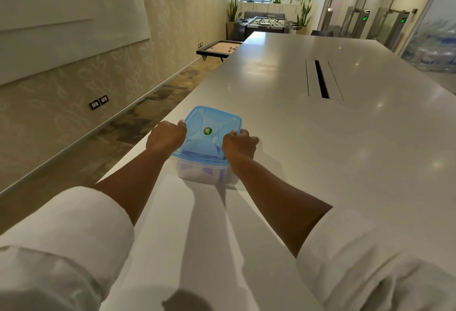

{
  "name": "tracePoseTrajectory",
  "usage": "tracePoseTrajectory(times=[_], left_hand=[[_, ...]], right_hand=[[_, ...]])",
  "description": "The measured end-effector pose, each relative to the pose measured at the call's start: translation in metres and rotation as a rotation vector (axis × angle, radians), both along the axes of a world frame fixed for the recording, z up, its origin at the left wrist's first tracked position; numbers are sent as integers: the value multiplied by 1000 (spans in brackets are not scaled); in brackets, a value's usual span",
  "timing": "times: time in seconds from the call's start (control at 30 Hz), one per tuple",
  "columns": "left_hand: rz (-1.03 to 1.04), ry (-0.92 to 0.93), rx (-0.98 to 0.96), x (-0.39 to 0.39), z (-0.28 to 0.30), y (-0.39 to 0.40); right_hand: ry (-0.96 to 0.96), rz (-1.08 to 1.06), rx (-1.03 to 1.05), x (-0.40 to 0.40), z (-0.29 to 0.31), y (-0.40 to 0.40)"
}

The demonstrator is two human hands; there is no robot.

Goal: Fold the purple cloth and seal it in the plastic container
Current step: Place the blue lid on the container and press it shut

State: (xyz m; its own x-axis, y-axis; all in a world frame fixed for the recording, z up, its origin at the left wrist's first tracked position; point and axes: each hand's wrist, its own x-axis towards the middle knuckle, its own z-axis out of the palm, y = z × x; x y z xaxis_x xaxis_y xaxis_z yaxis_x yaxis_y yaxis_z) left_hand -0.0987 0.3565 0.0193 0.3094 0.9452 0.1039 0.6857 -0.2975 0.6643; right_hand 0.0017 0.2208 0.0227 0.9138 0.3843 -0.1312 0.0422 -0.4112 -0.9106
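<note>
On a long white table point(320, 150), both hands, left point(165, 138) and right point(238, 145), clench the translucent blue square lid point(209, 138) onto a clear plastic container point(197, 175) holding purple cloth point(207, 170); uneven pressure could leave a corner unsealed.

L grip point(165, 138), R grip point(238, 145) — both clenched.
</note>
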Motion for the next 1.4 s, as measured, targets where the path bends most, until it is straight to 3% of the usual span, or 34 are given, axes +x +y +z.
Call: tracePoseTrajectory(times=[0.13,0.3,0.53,0.9,1.13,1.23,1.4], left_hand=[[10,91,-118,-1,-8,5],[-67,107,-132,1,-3,3],[-86,-65,-213,-1,-2,1],[-99,-54,-190,0,-10,-2],[-98,-92,-211,2,-11,-5],[-101,-74,-204,2,-11,-5],[-123,52,-108,-1,-8,-2]], right_hand=[[-18,2,-12,0,0,0],[-37,16,-38,-1,1,0],[-88,68,-90,-2,-3,-1],[-108,58,-71,-4,-4,2],[-252,250,-184,-3,-5,-6],[-219,238,-164,-4,-4,-5],[70,43,-59,-3,9,-4]])
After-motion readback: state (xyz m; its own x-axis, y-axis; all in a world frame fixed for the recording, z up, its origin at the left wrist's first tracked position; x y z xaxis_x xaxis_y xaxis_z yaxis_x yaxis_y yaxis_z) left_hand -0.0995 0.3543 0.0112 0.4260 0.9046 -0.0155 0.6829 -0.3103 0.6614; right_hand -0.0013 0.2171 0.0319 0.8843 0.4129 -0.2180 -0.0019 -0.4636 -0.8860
